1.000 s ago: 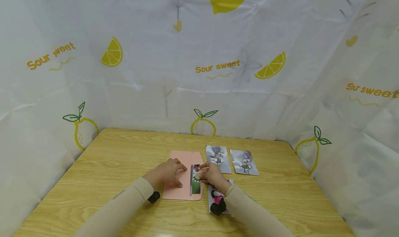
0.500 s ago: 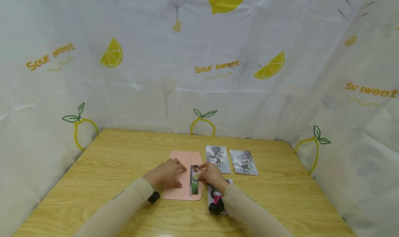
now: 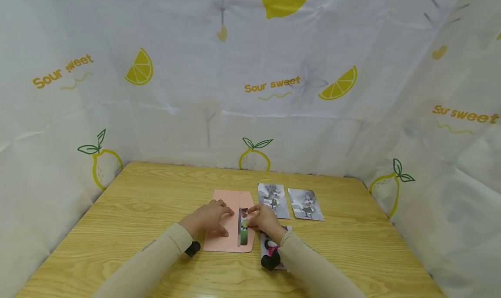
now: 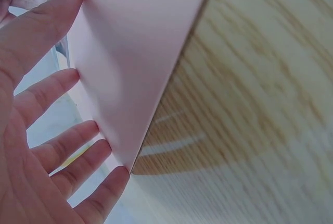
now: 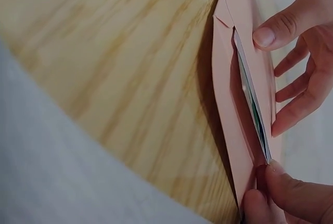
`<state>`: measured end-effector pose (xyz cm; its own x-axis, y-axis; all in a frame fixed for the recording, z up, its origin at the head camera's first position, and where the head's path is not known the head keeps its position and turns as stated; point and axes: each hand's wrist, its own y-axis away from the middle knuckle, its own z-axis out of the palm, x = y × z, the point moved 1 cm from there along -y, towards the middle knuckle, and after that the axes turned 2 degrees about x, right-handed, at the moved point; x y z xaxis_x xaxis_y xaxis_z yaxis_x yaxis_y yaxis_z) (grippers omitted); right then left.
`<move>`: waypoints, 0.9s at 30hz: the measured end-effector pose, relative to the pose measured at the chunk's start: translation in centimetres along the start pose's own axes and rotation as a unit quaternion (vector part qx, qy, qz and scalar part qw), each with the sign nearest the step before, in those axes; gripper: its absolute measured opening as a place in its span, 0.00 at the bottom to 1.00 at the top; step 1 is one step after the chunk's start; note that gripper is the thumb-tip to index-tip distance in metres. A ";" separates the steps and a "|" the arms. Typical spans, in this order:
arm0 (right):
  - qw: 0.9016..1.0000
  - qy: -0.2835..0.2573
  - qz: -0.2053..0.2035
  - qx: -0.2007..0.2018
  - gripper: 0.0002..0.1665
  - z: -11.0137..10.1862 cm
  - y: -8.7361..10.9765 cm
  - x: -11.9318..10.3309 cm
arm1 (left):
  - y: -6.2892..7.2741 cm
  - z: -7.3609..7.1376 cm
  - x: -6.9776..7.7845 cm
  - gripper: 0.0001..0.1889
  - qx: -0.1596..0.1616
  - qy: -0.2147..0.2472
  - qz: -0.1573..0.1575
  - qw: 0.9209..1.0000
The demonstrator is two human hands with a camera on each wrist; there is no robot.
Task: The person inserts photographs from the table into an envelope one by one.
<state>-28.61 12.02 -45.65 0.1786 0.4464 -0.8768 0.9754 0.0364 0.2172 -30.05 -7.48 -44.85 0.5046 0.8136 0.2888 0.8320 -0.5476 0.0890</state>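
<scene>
A pink envelope (image 3: 231, 198) lies on the table, its flap side facing right. A photo (image 3: 243, 237) stands partly inside its opening, a narrow strip showing in the head view and its edge in the right wrist view. My left hand (image 3: 209, 217) rests on the envelope with thumb and fingers spread; in the left wrist view its fingertips (image 4: 88, 127) touch the pink paper. My right hand (image 3: 268, 222) pinches the photo's outer edge beside the flap. In the right wrist view, the right thumb (image 5: 291, 193) is at one end of the photo (image 5: 250, 94).
Two grey photos (image 3: 307, 204) lie behind and right of my right hand. Another photo with a pink-and-black figure (image 3: 287, 235) lies partly under my right wrist. The wooden table (image 3: 156, 185) meets a white lemon-print cloth (image 3: 176, 93) at its back and sides.
The photo has slid left, deeper into the envelope, so its visible strip is narrower. My right hand has shifted slightly left with it; the left hand stays in place.
</scene>
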 end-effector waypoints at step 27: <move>1.000 0.018 -0.016 -0.018 0.24 -0.3 -0.2 0.1 | 0.1 0.1 -0.2 0.31 0.004 0.006 0.006 1.000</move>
<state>-28.82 12.34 -45.70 0.1429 0.4761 -0.8677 0.9749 0.0834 0.2063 -30.01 -7.66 -45.02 0.5110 0.8049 0.3016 0.8281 -0.5551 0.0782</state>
